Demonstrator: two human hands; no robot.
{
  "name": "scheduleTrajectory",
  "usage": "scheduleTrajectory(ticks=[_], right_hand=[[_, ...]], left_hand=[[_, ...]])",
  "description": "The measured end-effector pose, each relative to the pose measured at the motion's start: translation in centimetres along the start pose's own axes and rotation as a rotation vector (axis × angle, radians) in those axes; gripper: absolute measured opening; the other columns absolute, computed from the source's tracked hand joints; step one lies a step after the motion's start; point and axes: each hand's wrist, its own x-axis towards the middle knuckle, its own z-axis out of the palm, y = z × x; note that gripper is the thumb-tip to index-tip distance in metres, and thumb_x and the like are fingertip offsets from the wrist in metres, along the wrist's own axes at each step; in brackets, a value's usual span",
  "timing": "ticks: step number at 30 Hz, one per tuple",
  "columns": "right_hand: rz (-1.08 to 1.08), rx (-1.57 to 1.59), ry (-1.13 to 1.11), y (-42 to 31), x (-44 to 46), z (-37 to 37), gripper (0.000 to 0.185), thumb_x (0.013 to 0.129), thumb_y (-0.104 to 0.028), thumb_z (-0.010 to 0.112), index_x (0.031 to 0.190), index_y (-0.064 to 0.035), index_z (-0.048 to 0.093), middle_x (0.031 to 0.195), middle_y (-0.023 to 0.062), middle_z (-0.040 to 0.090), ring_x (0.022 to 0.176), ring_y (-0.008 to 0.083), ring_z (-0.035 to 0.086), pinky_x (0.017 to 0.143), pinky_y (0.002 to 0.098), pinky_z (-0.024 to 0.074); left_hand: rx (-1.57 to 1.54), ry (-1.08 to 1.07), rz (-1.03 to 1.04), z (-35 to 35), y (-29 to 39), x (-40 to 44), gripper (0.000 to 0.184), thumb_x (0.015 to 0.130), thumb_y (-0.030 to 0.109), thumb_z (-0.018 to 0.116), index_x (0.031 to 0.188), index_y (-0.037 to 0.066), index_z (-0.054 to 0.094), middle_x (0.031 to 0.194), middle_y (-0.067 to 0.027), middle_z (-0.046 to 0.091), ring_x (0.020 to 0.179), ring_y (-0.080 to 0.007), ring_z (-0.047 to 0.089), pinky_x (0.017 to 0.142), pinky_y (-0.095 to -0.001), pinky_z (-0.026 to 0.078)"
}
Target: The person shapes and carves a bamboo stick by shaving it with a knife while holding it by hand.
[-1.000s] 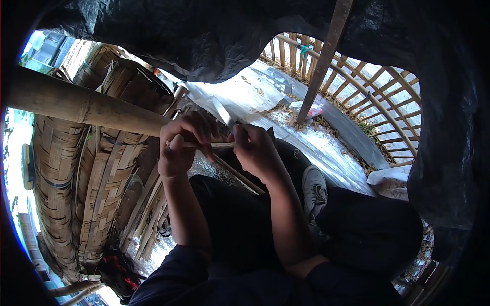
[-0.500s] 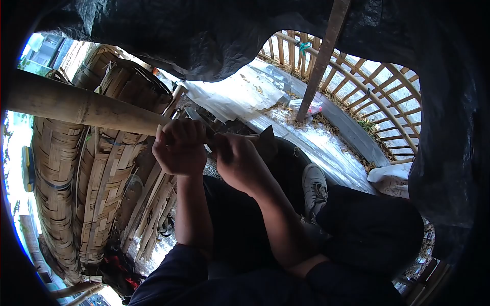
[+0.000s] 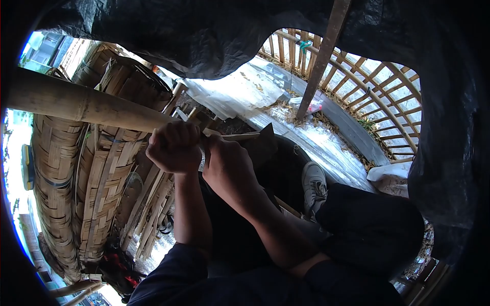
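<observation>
Curling the left hand (image 3: pixel 175 147) into a fist near the near end of the thick bamboo pole (image 3: pixel 87 104), with fingers folded in tight; cannot tell what, if anything, lies inside. Bending the right hand (image 3: pixel 227 166) just beside it, fingers likewise closed and partly hidden by the back of the hand; cannot tell exactly what sits in the grip. Showing just beyond the right knuckles, a thin pale strip (image 3: pixel 240 136), running sideways toward a dark pointed piece (image 3: pixel 266 140), with the strip's other end hidden at the hands. Off to the left, woven bamboo baskets (image 3: pixel 56 173) and split bamboo sticks (image 3: pixel 153 214). Below and to the right of the hands, a light laced shoe (image 3: pixel 313 184); farther off, a slanting bar (image 3: pixel 324 64) and a bamboo lattice (image 3: pixel 384 95).
</observation>
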Motion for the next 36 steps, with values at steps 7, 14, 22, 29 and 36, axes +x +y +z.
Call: scheduleTrajectory(ticks=[7,14,22,29,36], right_hand=[[-0.035,-0.184,0.106,-0.5,-0.5,1.3,0.012,0.082,-0.010,0.060,0.085,-0.0016,0.051,0.062,0.0187,0.062,0.063,0.0347,0.066,0.054,0.0415,0.0547],[-0.070,-0.268,0.114,-1.1,-1.2,0.6,0.008,0.082,-0.006,0.058,0.086,-0.0023,0.052,0.061,0.0175,0.061,0.063,0.0325,0.067,0.054,0.0392,0.0552],[-0.028,-0.262,-0.032,0.9,-1.0,-0.4,0.014,0.085,-0.009,0.055,0.083,0.0041,0.052,0.064,0.0207,0.062,0.068,0.0367,0.066,0.062,0.0429,0.0541],[-0.077,-0.236,-0.057,1.3,-0.3,-1.4,0.016,0.079,-0.008,0.058,0.085,0.0067,0.054,0.069,0.0210,0.064,0.070,0.0330,0.068,0.061,0.0376,0.0554],[0.048,-0.136,-0.008,1.0,-0.3,-3.2,0.019,0.089,-0.010,0.052,0.078,0.0053,0.050,0.063,0.0234,0.059,0.067,0.0389,0.064,0.059,0.0459,0.0495]], left_hand=[[0.058,0.143,0.047,-0.7,0.0,-0.1,0.035,0.084,0.026,0.039,0.053,0.013,0.026,0.049,-0.0001,0.023,0.042,-0.0134,0.020,0.038,-0.0305,0.018],[0.086,0.067,0.049,-0.1,0.1,-0.4,0.035,0.088,0.029,0.038,0.058,0.013,0.030,0.051,0.0003,0.026,0.044,-0.0135,0.023,0.040,-0.0300,0.022],[0.488,-0.080,-0.052,4.8,2.5,1.5,0.039,0.091,0.031,0.050,0.117,0.004,0.039,0.057,0.0038,0.026,0.049,-0.0094,0.026,0.048,-0.0258,0.024],[0.261,-0.301,-0.171,4.6,2.0,0.9,0.027,0.100,0.022,0.040,0.120,0.003,0.037,0.052,0.0014,0.030,0.040,-0.0088,0.032,0.038,-0.0221,0.024],[0.162,-0.317,-0.208,3.2,2.6,1.4,0.041,0.092,0.030,0.042,0.106,-0.008,0.042,0.052,0.0019,0.029,0.044,-0.0091,0.028,0.046,-0.0268,0.025]])
